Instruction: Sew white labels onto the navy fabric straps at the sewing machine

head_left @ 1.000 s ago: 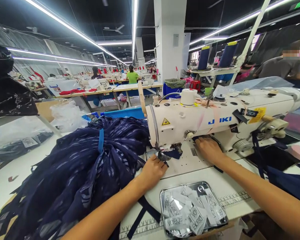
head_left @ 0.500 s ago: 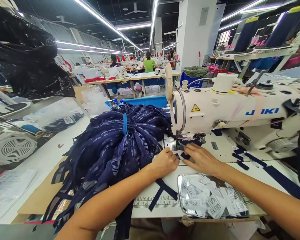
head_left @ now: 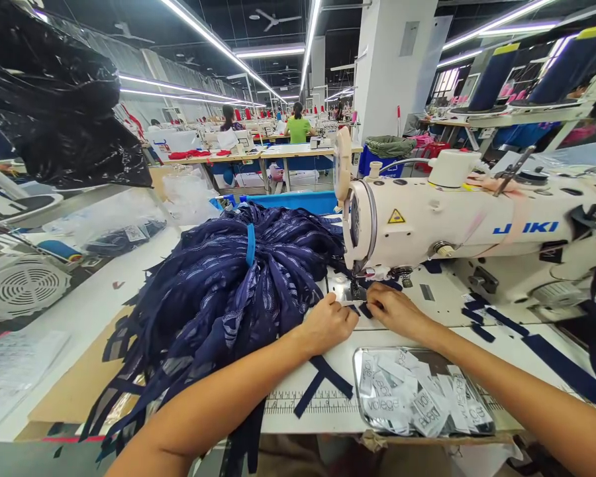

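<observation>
"Navy piece [head_left: 364,310] by the presser foot [head_left: 356,289]: how far along?"

"Mid-step, by my judgement. It lies on the bed of the sewing machine [head_left: 427,222] with both hands at it; work on it looks unfinished."

"Hands?"

"Left hand [head_left: 330,322]: fingers curled in, knuckles up, just left of the piece; cannot tell whether cloth is pinched beneath. Right hand [head_left: 400,314]: thumb and fingertips pressed together, apparently pinching the piece's right side."

"Done and left?"

"Navy bundle [head_left: 213,285], bound by a blue tie [head_left: 251,245], lies left of the machine, loose ends hanging over the front edge of the bench [head_left: 335,354]. Cannot tell if sewn or waiting. Printed labels [head_left: 430,404] lie loose in a metal tray [head_left: 440,362] at the front edge; presumably unused. Cut strips [head_left: 506,319] scattered toward the bench's right edge; status unclear."

"Appearance of the piece?"

"Dark, matte, small where it shows; mostly covered by fingers. Full outline not visible. Thin pale line [head_left: 353,303] beside it: label or plate edge, undetermined."
</observation>
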The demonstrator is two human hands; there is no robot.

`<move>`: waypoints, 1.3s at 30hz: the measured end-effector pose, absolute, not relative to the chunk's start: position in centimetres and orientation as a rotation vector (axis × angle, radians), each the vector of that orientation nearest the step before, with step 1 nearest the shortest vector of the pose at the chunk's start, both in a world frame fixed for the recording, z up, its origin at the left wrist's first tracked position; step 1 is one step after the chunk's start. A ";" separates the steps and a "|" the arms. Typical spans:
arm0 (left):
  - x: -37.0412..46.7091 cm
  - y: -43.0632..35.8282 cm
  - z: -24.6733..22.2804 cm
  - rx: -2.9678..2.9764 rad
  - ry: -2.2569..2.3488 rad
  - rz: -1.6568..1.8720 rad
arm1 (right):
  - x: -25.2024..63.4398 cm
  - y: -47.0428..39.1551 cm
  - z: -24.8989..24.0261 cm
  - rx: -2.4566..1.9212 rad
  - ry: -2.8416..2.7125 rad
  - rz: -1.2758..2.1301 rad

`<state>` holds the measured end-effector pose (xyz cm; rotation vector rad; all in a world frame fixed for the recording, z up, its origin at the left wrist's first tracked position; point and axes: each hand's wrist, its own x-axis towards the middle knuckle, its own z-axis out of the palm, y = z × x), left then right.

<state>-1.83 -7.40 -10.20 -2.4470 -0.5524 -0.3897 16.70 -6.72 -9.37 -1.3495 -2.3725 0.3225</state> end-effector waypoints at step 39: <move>-2.1 -7.1 -9.0 -2.816 -0.567 -0.301 | 18.4 -6.9 -9.8 -0.816 -2.788 -0.404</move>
